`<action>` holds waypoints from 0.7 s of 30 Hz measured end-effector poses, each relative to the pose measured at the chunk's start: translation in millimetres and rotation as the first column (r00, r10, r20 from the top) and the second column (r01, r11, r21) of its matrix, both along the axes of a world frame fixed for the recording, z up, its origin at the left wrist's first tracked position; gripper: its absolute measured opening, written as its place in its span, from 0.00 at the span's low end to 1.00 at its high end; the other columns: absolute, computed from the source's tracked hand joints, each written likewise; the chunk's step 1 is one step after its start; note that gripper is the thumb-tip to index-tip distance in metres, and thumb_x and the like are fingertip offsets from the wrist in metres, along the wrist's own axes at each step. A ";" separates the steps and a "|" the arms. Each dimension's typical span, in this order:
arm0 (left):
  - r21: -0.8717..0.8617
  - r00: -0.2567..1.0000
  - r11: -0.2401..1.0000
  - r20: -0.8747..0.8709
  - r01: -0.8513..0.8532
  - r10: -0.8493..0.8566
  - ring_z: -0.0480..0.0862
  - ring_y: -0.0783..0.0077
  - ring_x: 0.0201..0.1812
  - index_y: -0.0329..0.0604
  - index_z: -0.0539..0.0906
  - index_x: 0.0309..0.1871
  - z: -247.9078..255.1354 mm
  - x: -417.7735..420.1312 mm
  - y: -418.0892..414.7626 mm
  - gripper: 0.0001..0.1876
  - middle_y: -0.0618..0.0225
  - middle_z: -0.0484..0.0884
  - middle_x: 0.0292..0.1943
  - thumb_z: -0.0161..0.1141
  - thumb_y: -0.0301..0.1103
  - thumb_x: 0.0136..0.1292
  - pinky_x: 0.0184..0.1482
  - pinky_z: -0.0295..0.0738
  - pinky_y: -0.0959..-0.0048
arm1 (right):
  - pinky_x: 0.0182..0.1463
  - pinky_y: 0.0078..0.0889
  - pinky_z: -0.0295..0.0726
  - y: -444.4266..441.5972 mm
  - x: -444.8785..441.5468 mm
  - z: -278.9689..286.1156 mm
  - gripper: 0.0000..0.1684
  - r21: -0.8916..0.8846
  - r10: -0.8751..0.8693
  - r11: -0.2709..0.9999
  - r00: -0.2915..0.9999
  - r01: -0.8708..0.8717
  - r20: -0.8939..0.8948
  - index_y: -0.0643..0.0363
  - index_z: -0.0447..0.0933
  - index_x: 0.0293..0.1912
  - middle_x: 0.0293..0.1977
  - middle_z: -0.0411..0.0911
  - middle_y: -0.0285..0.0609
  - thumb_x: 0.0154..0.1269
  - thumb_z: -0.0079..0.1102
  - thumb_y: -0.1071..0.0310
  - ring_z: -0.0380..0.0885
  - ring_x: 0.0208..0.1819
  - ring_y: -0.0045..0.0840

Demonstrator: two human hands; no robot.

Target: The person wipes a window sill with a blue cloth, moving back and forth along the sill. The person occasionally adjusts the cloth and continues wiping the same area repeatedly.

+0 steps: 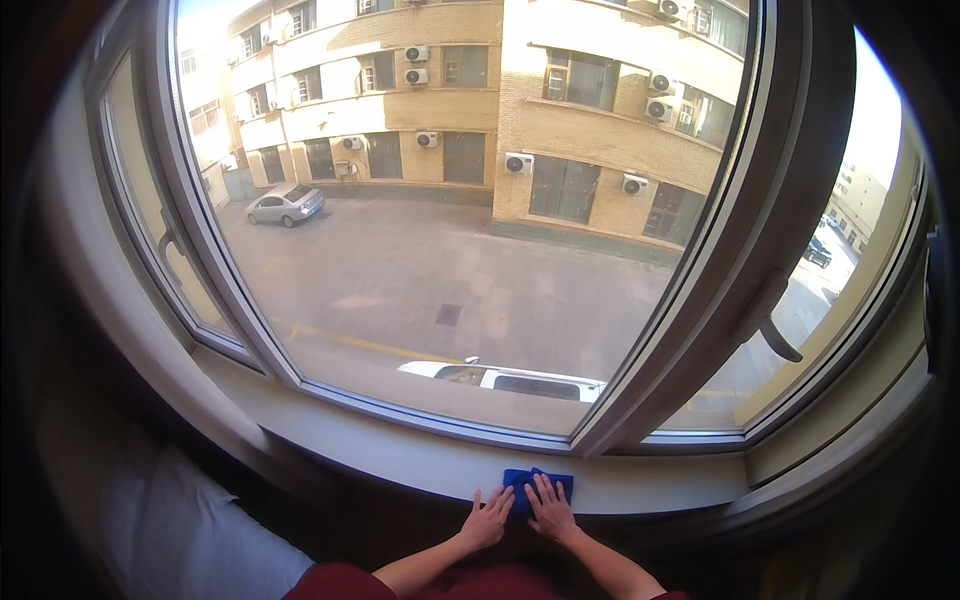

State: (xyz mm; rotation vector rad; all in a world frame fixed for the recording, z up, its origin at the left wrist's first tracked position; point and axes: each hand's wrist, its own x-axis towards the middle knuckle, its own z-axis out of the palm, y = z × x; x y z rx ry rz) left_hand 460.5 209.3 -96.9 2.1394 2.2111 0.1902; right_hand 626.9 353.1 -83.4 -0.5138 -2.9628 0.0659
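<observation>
A folded blue cloth (559, 486) lies on the white windowsill (420, 466), partly over its front edge. My right hand (551, 510) rests on the cloth with its fingers spread and pointing toward the window. Beside it, my left hand (487, 517) reaches to the cloth's left edge, its fingertips at or just touching the fabric. Neither hand has its fingers closed around the cloth. Part of the cloth is hidden under my fingers.
Behind the sill stands a large window pane (450, 262) in a frame. A window handle (780, 341) sticks out at the right, another handle (171, 244) at the left. White bedding or fabric (195, 525) lies at the lower left. Outside are parked cars and a brick building (600, 135).
</observation>
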 end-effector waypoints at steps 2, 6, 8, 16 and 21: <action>-0.015 1.000 1.000 -0.003 -0.001 0.001 0.53 0.55 0.82 0.40 0.63 0.77 5.6 0.0 -1.4 0.40 0.60 0.55 0.81 0.60 0.35 0.59 0.72 0.50 0.28 | 0.76 0.68 0.53 -1.3 -5.3 1.2 0.57 -0.002 -0.006 1.000 0.998 0.006 0.057 0.55 0.57 0.76 0.77 0.51 0.57 0.52 0.74 0.49 0.50 0.79 0.51; -0.010 0.998 0.999 0.032 -0.049 0.049 0.55 0.51 0.81 0.39 0.63 0.76 10.1 -1.4 -2.4 0.40 0.56 0.57 0.80 0.60 0.35 0.59 0.72 0.50 0.27 | 0.76 0.70 0.52 5.9 -15.8 4.9 0.57 0.012 0.007 1.000 0.992 -0.009 0.124 0.55 0.57 0.76 0.77 0.51 0.57 0.52 0.74 0.47 0.49 0.79 0.52; -0.004 0.993 0.995 0.060 -0.098 0.098 0.56 0.49 0.80 0.39 0.64 0.76 7.0 -0.5 -3.0 0.40 0.51 0.58 0.79 0.60 0.36 0.59 0.71 0.50 0.26 | 0.76 0.71 0.51 9.8 -18.8 -2.0 0.57 0.000 0.058 0.998 0.993 -0.059 0.102 0.53 0.57 0.76 0.78 0.51 0.55 0.53 0.73 0.46 0.49 0.80 0.51; 0.024 0.970 0.971 -0.059 -0.237 0.238 0.59 0.47 0.79 0.34 0.72 0.68 2.3 28.4 -0.5 0.35 0.42 0.66 0.73 0.61 0.40 0.57 0.71 0.50 0.26 | 0.76 0.69 0.54 7.1 -7.3 -13.0 0.51 -0.046 0.165 0.985 0.986 -0.164 0.032 0.46 0.61 0.75 0.78 0.54 0.49 0.54 0.71 0.48 0.52 0.79 0.45; 0.024 0.980 0.988 -0.122 -0.154 0.155 0.61 0.47 0.78 0.31 0.73 0.67 6.2 65.4 18.9 0.33 0.42 0.66 0.73 0.59 0.39 0.58 0.72 0.53 0.31 | 0.76 0.68 0.54 18.1 36.8 -25.7 0.49 -0.012 0.131 0.991 0.991 -0.130 0.030 0.47 0.65 0.73 0.77 0.56 0.49 0.53 0.70 0.49 0.53 0.79 0.44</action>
